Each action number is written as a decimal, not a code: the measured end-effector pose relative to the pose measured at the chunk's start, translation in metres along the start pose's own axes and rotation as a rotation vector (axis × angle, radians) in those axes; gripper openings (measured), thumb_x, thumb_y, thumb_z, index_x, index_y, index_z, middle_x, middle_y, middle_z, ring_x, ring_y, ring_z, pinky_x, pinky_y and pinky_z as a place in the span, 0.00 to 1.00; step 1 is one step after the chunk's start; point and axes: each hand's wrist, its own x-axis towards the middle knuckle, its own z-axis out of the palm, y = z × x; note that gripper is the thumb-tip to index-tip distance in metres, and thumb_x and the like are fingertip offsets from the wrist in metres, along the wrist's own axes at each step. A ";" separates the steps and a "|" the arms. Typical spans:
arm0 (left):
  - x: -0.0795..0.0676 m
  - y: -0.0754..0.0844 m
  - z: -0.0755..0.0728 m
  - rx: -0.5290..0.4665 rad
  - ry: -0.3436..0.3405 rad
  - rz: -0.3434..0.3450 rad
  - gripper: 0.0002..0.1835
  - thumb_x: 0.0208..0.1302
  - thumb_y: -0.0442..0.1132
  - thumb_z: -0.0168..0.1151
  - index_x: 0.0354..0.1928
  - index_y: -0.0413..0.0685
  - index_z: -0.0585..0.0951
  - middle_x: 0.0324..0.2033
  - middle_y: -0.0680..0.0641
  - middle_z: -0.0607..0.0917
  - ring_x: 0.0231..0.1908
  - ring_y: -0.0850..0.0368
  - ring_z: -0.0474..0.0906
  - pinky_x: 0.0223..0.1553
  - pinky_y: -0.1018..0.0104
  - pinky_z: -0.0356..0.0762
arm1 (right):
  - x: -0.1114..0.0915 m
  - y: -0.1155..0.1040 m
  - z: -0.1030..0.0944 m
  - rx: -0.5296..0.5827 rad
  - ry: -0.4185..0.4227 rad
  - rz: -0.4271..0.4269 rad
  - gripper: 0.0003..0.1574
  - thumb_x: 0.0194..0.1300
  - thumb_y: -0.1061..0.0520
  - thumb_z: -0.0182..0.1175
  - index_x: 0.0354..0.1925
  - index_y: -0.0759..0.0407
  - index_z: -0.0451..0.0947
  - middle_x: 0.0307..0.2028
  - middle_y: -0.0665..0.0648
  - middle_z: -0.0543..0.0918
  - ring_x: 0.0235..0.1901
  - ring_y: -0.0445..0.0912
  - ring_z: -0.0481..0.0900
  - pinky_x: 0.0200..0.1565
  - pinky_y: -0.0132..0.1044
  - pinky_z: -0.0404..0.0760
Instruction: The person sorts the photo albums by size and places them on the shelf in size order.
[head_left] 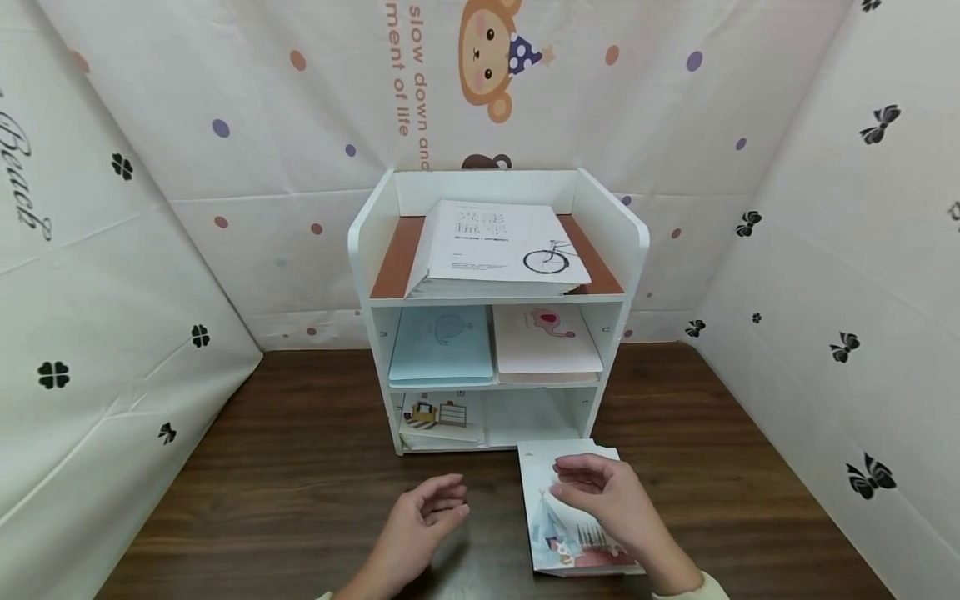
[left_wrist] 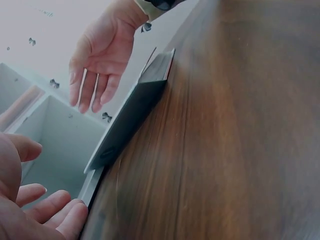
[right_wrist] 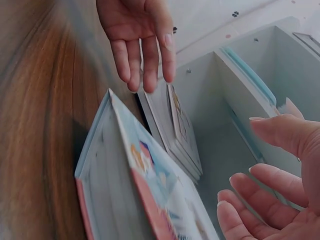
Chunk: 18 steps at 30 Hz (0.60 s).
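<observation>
A hardcover book (head_left: 542, 500) with a pale illustrated cover lies flat on the table, its far edge at the foot of the small white shelf (head_left: 611, 333). Above this book hovers my right hand (head_left: 611, 504), fingers loosely bent and holding nothing. My left hand (head_left: 416, 533) is over the table to the book's left, palm turned inward, also holding nothing. In the right wrist view, the book's thick page block (right_wrist: 112, 185) and pink-edged cover show between the two hands. From the left wrist, the book appears as a dark side (left_wrist: 127, 125) low on the wood.
On the shelf's top lies a thick white book (head_left: 495, 242) with a bicycle drawing. The middle level holds a blue book (head_left: 442, 342) and a pink book (head_left: 547, 342). Books with a truck picture (head_left: 442, 417) sit at bottom left. Patterned cloth walls (head_left: 825, 250) enclose the table.
</observation>
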 end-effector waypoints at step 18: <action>-0.006 0.002 0.021 -0.023 -0.147 -0.054 0.26 0.71 0.35 0.63 0.67 0.31 0.72 0.57 0.33 0.81 0.53 0.50 0.81 0.49 0.73 0.82 | -0.030 0.021 -0.035 -0.100 0.184 0.185 0.30 0.60 0.55 0.76 0.58 0.65 0.82 0.52 0.61 0.87 0.47 0.40 0.86 0.46 0.25 0.84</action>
